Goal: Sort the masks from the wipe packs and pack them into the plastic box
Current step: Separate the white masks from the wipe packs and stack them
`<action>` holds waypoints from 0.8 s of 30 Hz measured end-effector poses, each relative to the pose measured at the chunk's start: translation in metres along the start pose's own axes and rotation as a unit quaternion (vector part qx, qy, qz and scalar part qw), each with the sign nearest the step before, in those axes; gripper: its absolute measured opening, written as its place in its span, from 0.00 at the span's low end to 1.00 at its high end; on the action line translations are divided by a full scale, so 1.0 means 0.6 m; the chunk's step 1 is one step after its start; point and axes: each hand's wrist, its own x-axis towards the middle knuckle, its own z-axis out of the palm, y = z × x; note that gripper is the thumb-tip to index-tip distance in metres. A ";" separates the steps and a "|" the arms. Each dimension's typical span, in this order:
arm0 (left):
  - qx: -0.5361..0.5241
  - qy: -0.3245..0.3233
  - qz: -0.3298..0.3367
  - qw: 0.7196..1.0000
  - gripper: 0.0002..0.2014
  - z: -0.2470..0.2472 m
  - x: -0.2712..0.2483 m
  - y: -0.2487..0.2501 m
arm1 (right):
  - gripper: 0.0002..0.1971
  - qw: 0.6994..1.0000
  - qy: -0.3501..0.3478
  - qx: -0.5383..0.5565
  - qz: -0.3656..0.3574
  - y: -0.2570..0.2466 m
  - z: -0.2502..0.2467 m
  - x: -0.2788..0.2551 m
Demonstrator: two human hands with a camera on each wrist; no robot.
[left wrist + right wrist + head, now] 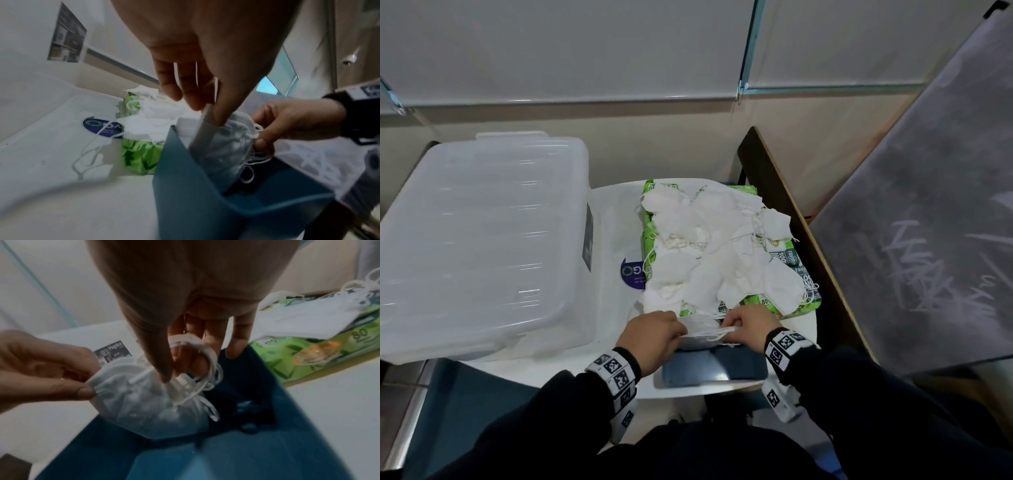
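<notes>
A stack of white masks (702,335) hangs over the open blue plastic box (715,368) at the table's near edge. My left hand (674,332) pinches its left edge, thumb on the fold (216,116). My right hand (732,325) pinches the bunched ear loops (191,363) on the right side. The stack's lower part (148,410) dips inside the blue box (267,418). Beyond my hands, several loose masks (709,246) lie piled on green wipe packs (796,260).
A large clear plastic box (482,240) with its lid on fills the left. A dark board (928,222) leans at the right, beside a wooden edge (784,205). One loose mask (92,155) lies on the white table (613,219) near a blue sticker (631,272).
</notes>
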 end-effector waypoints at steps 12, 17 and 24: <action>0.121 -0.014 -0.051 0.991 0.04 0.015 0.025 -0.015 | 0.11 0.999 0.026 -0.004 0.026 0.002 0.015 0.005; 0.111 0.032 -0.027 0.993 0.04 0.020 0.023 -0.018 | 0.09 0.998 0.046 -0.033 0.025 -0.007 0.017 0.016; 0.066 0.013 -0.038 0.997 0.02 0.027 0.029 -0.023 | 0.20 0.962 0.053 -0.266 -0.024 -0.037 0.023 0.043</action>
